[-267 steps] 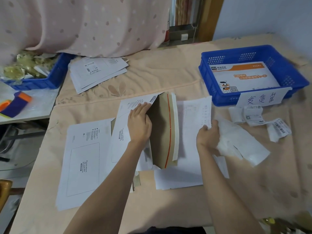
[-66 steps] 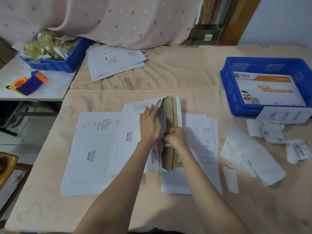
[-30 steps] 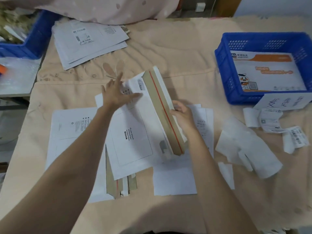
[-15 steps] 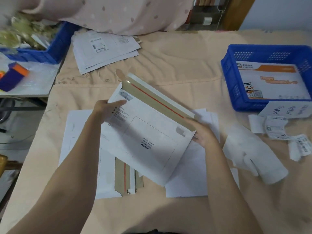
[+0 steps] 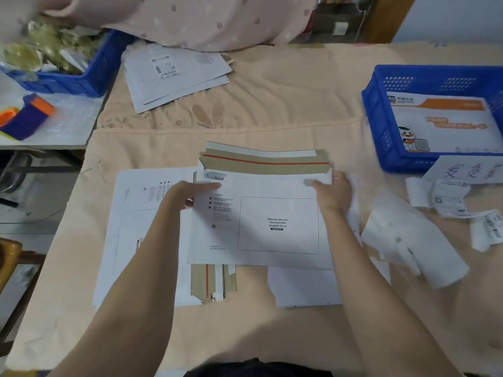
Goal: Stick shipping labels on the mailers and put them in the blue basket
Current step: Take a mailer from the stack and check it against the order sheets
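Between blue basket (image 5: 377,148) and mailer (image 5: 261,221), gripped by both hands (image 5: 190,193) (image 5: 332,193): label scraps (image 5: 449,200).

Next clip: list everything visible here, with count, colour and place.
mailer: one, white, centre, flap open, held at both top corners
flat mailers: several, white, under it on the left
mailer stack: several, white, far left
basket: one, blue, right, one mailer inside
labels: a few, white, curled, below the basket
backing paper: white, right
crate: one, blue, far left
left hand: grips left corner
right hand: grips right corner
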`<state>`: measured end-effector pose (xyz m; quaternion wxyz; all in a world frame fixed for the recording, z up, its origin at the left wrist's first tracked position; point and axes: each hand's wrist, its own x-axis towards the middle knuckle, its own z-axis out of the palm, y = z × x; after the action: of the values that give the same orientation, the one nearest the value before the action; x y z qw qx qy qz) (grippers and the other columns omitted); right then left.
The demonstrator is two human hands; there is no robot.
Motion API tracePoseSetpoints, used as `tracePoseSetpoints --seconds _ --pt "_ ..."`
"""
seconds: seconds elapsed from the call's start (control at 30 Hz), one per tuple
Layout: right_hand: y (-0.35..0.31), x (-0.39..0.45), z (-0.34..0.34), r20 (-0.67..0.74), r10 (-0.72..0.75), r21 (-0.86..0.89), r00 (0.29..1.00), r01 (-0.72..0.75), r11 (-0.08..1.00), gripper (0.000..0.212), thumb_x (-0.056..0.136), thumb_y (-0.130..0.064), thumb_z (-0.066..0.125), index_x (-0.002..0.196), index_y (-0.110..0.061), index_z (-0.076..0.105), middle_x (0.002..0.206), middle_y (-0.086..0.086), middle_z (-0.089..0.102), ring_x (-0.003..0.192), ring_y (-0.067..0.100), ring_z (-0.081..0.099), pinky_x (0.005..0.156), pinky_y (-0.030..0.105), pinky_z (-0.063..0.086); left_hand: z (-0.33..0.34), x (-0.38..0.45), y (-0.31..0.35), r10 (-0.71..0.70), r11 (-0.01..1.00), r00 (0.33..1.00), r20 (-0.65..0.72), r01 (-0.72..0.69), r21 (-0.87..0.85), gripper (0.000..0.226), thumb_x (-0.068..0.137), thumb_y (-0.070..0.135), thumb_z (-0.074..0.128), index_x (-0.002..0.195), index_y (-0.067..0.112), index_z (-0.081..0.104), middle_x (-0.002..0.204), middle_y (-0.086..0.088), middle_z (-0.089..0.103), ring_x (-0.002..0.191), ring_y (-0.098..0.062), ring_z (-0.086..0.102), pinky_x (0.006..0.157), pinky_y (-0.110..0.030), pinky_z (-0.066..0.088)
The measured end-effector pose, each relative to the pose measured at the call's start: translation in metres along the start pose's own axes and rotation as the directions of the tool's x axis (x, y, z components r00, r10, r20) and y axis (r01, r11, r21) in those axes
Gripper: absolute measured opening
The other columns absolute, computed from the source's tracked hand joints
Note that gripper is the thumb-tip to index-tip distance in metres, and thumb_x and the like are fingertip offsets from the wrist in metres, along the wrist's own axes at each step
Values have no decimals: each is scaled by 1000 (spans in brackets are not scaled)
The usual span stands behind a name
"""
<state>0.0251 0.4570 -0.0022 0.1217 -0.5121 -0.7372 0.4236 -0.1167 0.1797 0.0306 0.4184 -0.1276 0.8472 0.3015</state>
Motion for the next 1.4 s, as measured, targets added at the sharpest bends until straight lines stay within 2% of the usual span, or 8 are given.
tracePoseSetpoints --seconds 0.17,0.37,0.47,0.57,0.83,1.07,1.2,1.4 --pt "17 -4 8 -34 -116 -484 993 85 871 52 83 -34 68 127 -10 54 131 14 47 123 33 42 100 42 35 13 2 4 49 902 970 -237 58 427 59 65 62 73 95 13 57 82 -1 67 89 -21 60 89 -32 36" --pt "3 -12 14 -48 -330 -616 943 233 752 42 77 -20 71 117 -11 58 125 11 50 116 32 43 94 38 30 24 -7 17 207 774 920 -334 55 631 99 62 57 81 135 10 33 134 -16 39 129 -32 36 103 -43 30" --pt "-5 -15 19 6 -336 -574 942 278 770 32 81 -11 58 113 -13 62 124 8 53 118 30 41 96 37 26 36 6 17 476 798 808 -348 -230 557 91 56 40 88 126 7 39 126 -15 35 119 -34 38 94 -42 40" --pt "-8 -16 28 151 -366 -442 918 394 806 32 82 -10 54 112 -15 63 125 3 54 125 27 40 102 33 27 51 9 17 660 685 716 -230 -447 575 67 68 41 80 122 14 52 123 -13 39 113 -32 38 97 -43 37" --pt "-13 -11 33 371 -299 -499 879 460 734 35 70 -17 63 103 -24 59 115 -5 56 122 22 37 103 33 22 56 19 19 626 653 763 -161 -401 643 57 71 40 78 116 13 55 122 -9 43 117 -29 36 102 -36 27" --pt "-19 -9 31 391 -228 -398 892 388 831 5 72 -22 57 74 -25 60 98 -10 60 112 21 41 96 32 23 39 15 31 560 745 827 -52 -476 467 45 56 50 63 89 22 49 83 10 56 94 -17 48 89 -31 29" --pt "-17 -11 30 404 -199 -367 893 357 859 14 73 -17 56 83 -24 61 85 -11 61 106 17 44 89 28 19 37 12 34 548 772 836 -9 -502 390 18 54 39 64 64 28 55 59 12 48 70 -12 47 75 -23 35" --pt "-14 -9 27 424 -168 -338 890 328 882 11 74 -19 61 81 -27 58 86 -11 60 108 14 43 90 27 18 38 12 33 513 814 858 -17 -480 326 12 70 16 75 74 17 63 64 7 47 64 -8 43 59 -18 33"
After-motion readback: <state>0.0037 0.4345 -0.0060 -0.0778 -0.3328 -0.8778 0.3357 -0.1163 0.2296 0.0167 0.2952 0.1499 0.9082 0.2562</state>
